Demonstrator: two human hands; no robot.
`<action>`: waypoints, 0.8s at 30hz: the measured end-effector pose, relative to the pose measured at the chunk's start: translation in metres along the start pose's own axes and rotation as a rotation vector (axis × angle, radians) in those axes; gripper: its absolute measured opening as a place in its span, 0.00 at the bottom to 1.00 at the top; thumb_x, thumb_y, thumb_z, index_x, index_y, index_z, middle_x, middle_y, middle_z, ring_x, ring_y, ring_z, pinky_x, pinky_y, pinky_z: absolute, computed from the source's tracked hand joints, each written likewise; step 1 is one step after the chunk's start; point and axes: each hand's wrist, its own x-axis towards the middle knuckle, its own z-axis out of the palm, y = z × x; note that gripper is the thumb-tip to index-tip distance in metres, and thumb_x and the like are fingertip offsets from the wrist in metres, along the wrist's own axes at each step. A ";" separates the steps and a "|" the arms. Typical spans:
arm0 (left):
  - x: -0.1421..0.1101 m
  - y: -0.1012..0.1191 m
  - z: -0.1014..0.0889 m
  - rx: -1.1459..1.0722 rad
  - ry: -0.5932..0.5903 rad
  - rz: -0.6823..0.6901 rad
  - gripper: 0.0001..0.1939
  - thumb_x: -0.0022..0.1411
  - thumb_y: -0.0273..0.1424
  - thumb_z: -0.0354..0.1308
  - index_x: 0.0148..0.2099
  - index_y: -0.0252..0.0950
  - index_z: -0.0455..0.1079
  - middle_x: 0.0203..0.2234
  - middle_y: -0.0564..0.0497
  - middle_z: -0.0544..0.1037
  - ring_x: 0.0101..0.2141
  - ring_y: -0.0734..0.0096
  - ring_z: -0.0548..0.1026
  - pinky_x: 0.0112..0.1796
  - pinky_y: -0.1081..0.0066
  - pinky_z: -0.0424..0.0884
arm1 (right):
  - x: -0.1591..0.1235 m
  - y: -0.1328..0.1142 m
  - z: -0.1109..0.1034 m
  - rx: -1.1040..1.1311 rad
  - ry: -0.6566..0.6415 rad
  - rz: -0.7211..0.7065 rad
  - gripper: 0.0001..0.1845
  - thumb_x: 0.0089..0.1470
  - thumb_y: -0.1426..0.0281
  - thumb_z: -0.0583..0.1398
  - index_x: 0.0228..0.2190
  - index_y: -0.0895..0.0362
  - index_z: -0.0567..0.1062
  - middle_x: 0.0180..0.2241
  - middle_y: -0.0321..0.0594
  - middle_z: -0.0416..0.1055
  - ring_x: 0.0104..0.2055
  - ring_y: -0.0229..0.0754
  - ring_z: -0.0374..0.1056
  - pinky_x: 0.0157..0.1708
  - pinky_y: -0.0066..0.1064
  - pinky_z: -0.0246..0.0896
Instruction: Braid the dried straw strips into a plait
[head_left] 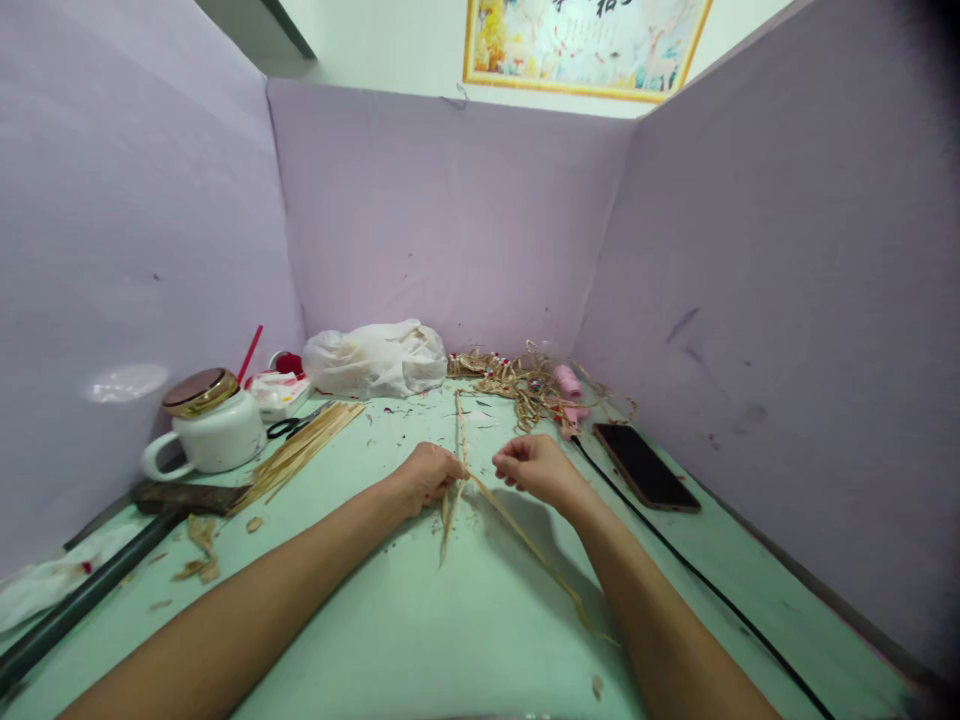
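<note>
My left hand (433,474) is closed, pinching a thin straw braid (462,432) near its lower end. From there the braid runs straight back across the green table. Loose straw strands (525,538) hang out below the pinch; the longest trails toward the lower right, and shorter ones point down. My right hand (529,466) hovers just right of the braid with curled fingers, apart from it. Whether a thin strand lies between its fingertips is too small to make out.
At left stand a white lidded mug (217,435), a hammer (191,498), scissors (285,425) and a bundle of straw (307,450). A white plastic bag (375,358) and tangled braid (529,395) lie at the back. A phone (646,468) and black cable (675,560) lie right.
</note>
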 end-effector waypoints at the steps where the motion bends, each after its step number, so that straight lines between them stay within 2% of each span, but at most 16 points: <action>1: 0.000 -0.001 0.000 -0.007 -0.007 0.013 0.05 0.40 0.27 0.54 0.21 0.33 0.59 0.09 0.61 0.54 0.09 0.85 0.47 0.13 0.77 0.38 | -0.002 0.007 0.000 -0.007 -0.017 0.029 0.10 0.40 0.67 0.58 0.18 0.63 0.71 0.16 0.39 0.68 0.16 0.30 0.58 0.15 0.20 0.50; 3: 0.000 -0.002 -0.001 -0.015 -0.016 0.033 0.05 0.40 0.27 0.54 0.21 0.33 0.60 0.09 0.61 0.54 0.09 0.85 0.47 0.13 0.77 0.38 | -0.004 0.016 0.003 0.021 -0.080 0.058 0.12 0.40 0.65 0.59 0.18 0.63 0.71 0.13 0.37 0.65 0.14 0.29 0.55 0.14 0.20 0.48; 7: -0.001 -0.002 0.000 -0.016 -0.032 0.055 0.04 0.41 0.27 0.54 0.21 0.34 0.60 0.07 0.62 0.53 0.08 0.85 0.46 0.12 0.77 0.38 | 0.003 0.013 0.020 0.207 0.060 0.071 0.07 0.41 0.69 0.56 0.22 0.62 0.70 0.19 0.37 0.69 0.17 0.31 0.60 0.17 0.20 0.52; 9: -0.001 -0.003 0.000 -0.012 -0.030 0.059 0.04 0.41 0.27 0.54 0.21 0.34 0.60 0.07 0.61 0.54 0.08 0.85 0.47 0.11 0.77 0.38 | 0.008 0.006 0.026 0.265 0.020 0.143 0.07 0.42 0.70 0.54 0.24 0.61 0.70 0.21 0.38 0.70 0.18 0.32 0.61 0.18 0.21 0.54; 11: 0.000 -0.003 0.000 -0.016 -0.023 0.058 0.04 0.42 0.28 0.54 0.21 0.34 0.60 0.07 0.61 0.54 0.08 0.85 0.47 0.11 0.77 0.39 | 0.009 0.002 0.027 0.174 -0.036 0.130 0.08 0.41 0.70 0.55 0.22 0.61 0.71 0.19 0.38 0.69 0.18 0.33 0.61 0.17 0.22 0.53; 15: 0.000 -0.003 0.001 -0.037 -0.029 0.056 0.04 0.42 0.27 0.53 0.21 0.34 0.60 0.06 0.62 0.52 0.07 0.85 0.46 0.10 0.78 0.39 | -0.005 0.010 0.016 -0.125 0.042 -0.008 0.10 0.35 0.66 0.58 0.18 0.61 0.72 0.16 0.37 0.67 0.19 0.33 0.59 0.17 0.22 0.49; 20: -0.001 -0.003 0.002 -0.015 -0.032 0.055 0.03 0.42 0.25 0.52 0.21 0.34 0.60 0.06 0.62 0.53 0.07 0.84 0.47 0.10 0.78 0.39 | -0.017 0.020 0.011 -0.081 -0.143 0.046 0.07 0.35 0.69 0.56 0.16 0.61 0.70 0.13 0.36 0.65 0.15 0.31 0.56 0.15 0.22 0.49; 24: -0.001 -0.004 0.003 0.020 -0.028 0.059 0.04 0.43 0.25 0.52 0.20 0.33 0.60 0.06 0.61 0.54 0.07 0.84 0.47 0.10 0.78 0.39 | -0.016 0.020 0.014 -0.061 -0.169 0.047 0.05 0.33 0.71 0.56 0.14 0.61 0.68 0.11 0.35 0.62 0.14 0.31 0.55 0.14 0.22 0.49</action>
